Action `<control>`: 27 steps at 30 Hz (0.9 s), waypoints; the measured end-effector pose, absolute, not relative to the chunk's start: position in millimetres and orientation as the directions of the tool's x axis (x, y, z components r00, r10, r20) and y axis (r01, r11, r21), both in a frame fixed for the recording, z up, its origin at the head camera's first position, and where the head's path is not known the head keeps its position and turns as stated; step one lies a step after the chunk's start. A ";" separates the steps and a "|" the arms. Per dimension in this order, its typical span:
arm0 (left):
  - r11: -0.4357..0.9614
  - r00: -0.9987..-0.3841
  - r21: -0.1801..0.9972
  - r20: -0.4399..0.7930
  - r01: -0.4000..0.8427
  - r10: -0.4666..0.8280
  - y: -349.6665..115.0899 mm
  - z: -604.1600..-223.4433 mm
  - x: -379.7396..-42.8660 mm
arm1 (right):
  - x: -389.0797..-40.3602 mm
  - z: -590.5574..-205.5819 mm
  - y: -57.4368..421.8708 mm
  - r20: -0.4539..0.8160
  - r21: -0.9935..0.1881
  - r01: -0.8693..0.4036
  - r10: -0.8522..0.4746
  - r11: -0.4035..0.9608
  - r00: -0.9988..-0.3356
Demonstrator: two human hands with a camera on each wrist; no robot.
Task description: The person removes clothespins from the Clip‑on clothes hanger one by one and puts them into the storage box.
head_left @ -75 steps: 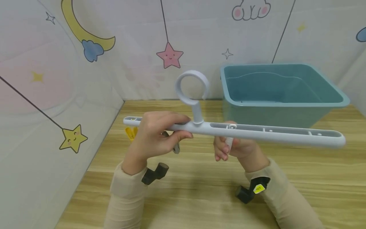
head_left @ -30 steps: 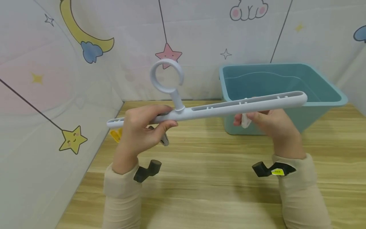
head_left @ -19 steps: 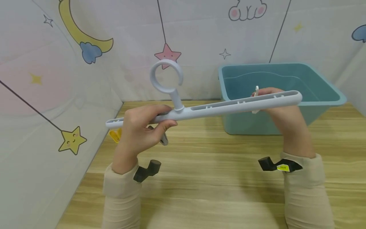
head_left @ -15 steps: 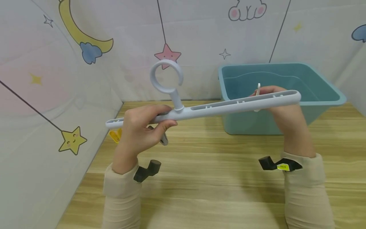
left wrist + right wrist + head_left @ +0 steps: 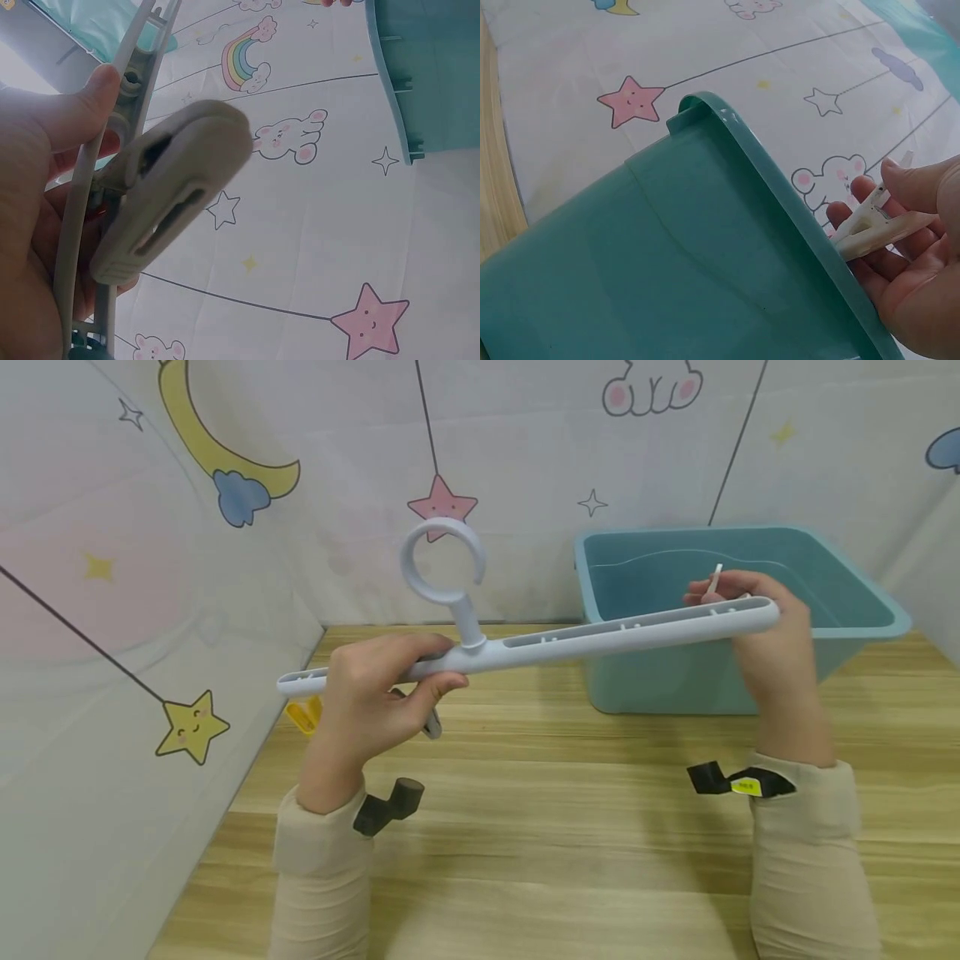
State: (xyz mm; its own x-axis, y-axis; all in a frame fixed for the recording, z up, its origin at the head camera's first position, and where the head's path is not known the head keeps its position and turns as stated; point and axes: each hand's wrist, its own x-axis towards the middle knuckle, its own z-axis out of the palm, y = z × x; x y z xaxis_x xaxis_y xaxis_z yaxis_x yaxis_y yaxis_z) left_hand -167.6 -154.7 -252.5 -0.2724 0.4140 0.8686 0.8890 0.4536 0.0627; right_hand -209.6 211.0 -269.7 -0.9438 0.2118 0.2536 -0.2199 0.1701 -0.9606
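My left hand [image 5: 375, 702] grips a pale hanger [image 5: 622, 639] close to its round hook [image 5: 442, 560], holding it above the table with the right end raised. Slots run along the hanger's bar. A grey clip [image 5: 180, 195] hangs from the bar beside my left fingers, large in the left wrist view. Further left, a yellow clip [image 5: 304, 717] shows under the bar. My right hand [image 5: 780, 635], partly behind the hanger's right end, pinches a white clothespin [image 5: 874, 225] between thumb and fingers. In the right wrist view the clothespin overlaps the rim of the blue-green bin.
The blue-green bin [image 5: 667, 672] stands on the wooden table [image 5: 525, 835] at the back right, behind the hanger's right half. A printed cloth wall [image 5: 525, 435] with stars and a moon closes off the back and left sides.
My right hand has moved right and up from the hanger's slot to the bin, taking the white clothespin along. The hanger has shifted left and its right end has risen.
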 end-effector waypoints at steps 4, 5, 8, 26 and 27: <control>0.455 -0.270 0.061 0.871 0.888 0.411 -154.5 -252.6 -167.8 | -212.7 -270.9 211.5 0.247 -0.961 -0.204 0.248 0.189 -0.937; 0.454 -0.270 0.061 0.871 0.889 0.411 -154.5 -252.5 -167.9 | -213.5 -271.2 212.0 0.244 -0.958 -0.190 0.259 0.216 -0.935; 0.450 -0.268 0.060 0.870 0.891 0.414 -154.4 -252.5 -168.2 | -216.2 -272.9 213.3 0.246 -0.936 -0.148 0.292 0.320 -0.924; 0.462 -0.281 0.062 0.862 0.885 0.422 -154.2 -252.9 -169.0 | -220.5 -281.9 211.8 0.398 -0.727 -0.174 0.201 0.664 -0.895; 0.464 -0.283 0.062 0.860 0.884 0.424 -154.1 -253.0 -169.0 | -220.3 -282.2 211.9 0.401 -0.720 -0.180 0.189 0.670 -0.896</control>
